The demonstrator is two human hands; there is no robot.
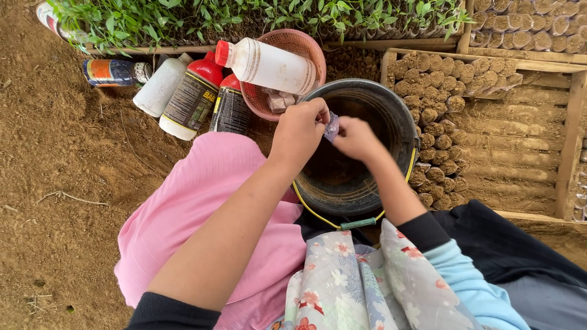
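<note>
Both hands over the bucket (400, 131), pinching one small purplish packet (331, 127) between them. Left hand (299, 131) gripping the packet's left edge, fingers curled tight on it; right hand (354, 139) holding the other edge, thumb and fingers closed. Packet held above the bucket's mouth, near the far rim, touching nothing but the fingers. Cannot tell whether already torn open; nothing seen falling from it. Inside the bucket, only a dark, brownish bottom, seemingly little in it. By the look of it, an early stage: packet in hand, contents probably not yet emptied. Behind the bucket, a pink basket (299, 46) with a white bottle (269, 64) lying across it; beside that, more bottles (195, 98) on the soil, lying untouched. To the right, a wooden frame (572, 116) part-filled with soil rolls (437, 101).
</note>
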